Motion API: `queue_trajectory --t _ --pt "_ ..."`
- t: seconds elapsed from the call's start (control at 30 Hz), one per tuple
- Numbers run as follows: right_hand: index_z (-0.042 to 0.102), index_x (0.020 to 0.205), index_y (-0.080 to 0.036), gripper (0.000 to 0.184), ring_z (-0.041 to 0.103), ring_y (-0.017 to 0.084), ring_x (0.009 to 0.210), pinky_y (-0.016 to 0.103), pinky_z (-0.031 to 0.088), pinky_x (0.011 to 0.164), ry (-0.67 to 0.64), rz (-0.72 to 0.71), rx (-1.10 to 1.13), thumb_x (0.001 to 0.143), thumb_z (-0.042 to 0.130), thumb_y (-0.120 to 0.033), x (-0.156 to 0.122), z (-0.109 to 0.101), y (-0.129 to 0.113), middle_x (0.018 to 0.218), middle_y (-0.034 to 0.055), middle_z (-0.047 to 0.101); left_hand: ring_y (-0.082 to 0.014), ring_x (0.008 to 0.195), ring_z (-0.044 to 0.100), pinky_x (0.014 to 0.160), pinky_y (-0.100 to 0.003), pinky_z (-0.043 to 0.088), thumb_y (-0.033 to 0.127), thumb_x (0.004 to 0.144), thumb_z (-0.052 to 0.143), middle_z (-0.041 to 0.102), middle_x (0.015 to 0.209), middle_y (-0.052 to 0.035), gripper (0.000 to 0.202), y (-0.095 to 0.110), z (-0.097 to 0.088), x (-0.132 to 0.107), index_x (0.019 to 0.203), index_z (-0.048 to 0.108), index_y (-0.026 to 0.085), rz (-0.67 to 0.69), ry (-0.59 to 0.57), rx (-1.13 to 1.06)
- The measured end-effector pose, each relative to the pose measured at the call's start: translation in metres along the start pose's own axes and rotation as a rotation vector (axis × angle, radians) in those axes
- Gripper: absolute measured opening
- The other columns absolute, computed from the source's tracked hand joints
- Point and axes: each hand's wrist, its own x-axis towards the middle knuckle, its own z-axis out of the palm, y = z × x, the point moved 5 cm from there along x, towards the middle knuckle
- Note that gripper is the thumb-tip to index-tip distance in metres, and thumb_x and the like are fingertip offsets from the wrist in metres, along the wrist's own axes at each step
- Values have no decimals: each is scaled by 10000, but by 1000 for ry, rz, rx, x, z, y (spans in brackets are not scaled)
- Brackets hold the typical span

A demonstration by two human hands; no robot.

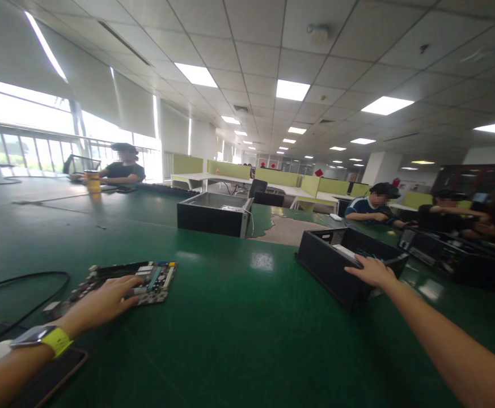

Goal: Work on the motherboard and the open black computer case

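Observation:
A green motherboard [153,275] lies flat on the green table [230,323] at the lower left. My left hand [102,300], with a smartwatch on a yellow strap at the wrist, rests on its near part, fingers curled over the board. An open black computer case [336,266] lies to the right. My right hand [370,271] grips the case's upper near edge with fingers folded over the rim.
A second open case [213,215] stands farther back at the centre. A black cable [26,294] loops at the left, and a dark phone [55,377] lies under my left forearm. Three people sit at the table, one far left, two far right, with more cases [455,255].

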Motion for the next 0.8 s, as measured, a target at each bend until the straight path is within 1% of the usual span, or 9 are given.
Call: queue_trajectory --t 0.1,0.17,0.27,0.37,0.47,0.57,0.63,0.73,0.8 --pt "435 1417 -217 813 439 406 1264 550 364 968 -27 7 4 781 412 -724 3 1 2 1386 182 498 -289 1166 574 1022 -429 423 456 844 442 645 1246 -72 441 15 -6 -4 1160 637 218 75 80 -32" --pt "430 1423 -228 812 440 386 1269 524 366 979 -32 -3 6 790 380 -735 1 0 2 1386 165 504 -296 1172 566 1027 -437 418 477 836 466 658 1220 -65 415 32 -7 -4 1120 656 242 131 113 -66" --pt "450 1412 -239 803 443 382 1263 508 378 969 -25 -3 7 791 366 -741 -11 -5 -1 1372 145 524 -284 1240 507 1062 -460 382 488 867 460 624 1268 -52 391 77 -8 -4 1145 637 279 226 102 -132" --pt "504 1375 -262 744 479 382 1211 493 394 944 14 -37 9 794 394 -713 -37 -13 -12 1324 111 573 -246 1267 473 1085 -467 352 424 920 416 598 1292 -38 343 149 -14 -1 1175 603 291 371 75 -209" --pt "589 1296 -277 676 533 353 1113 459 402 928 113 -119 14 795 420 -697 -78 -28 -30 1194 76 656 -215 1237 488 1076 -437 361 342 943 395 610 1263 -38 314 237 -27 3 1183 584 268 544 84 -310" --pt "693 1157 -278 619 590 295 960 396 425 852 214 -184 89 852 333 -678 -125 -46 -51 996 87 706 -181 1187 514 1061 -387 370 273 954 358 623 1235 -39 315 327 -45 5 1179 575 239 722 110 -422" --pt "732 1073 -276 611 606 263 852 366 430 777 233 -220 153 881 287 -647 -155 -54 -65 869 99 693 -162 1152 531 1038 -343 384 237 946 351 636 1218 -37 317 380 -57 5 1166 578 213 841 122 -477" --pt "737 1030 -275 563 604 248 803 354 423 749 232 -362 237 864 343 -641 -203 -64 -89 811 90 673 -167 1173 519 1034 -336 375 206 920 361 618 1265 -31 336 438 -69 2 1169 587 212 974 111 -423" --pt "728 1028 -260 559 605 244 807 351 426 758 207 -539 335 845 379 -657 -236 -70 -106 851 92 686 -198 1195 509 1033 -377 367 220 904 382 637 1240 -29 319 456 -68 -4 1107 627 219 1032 41 -292"
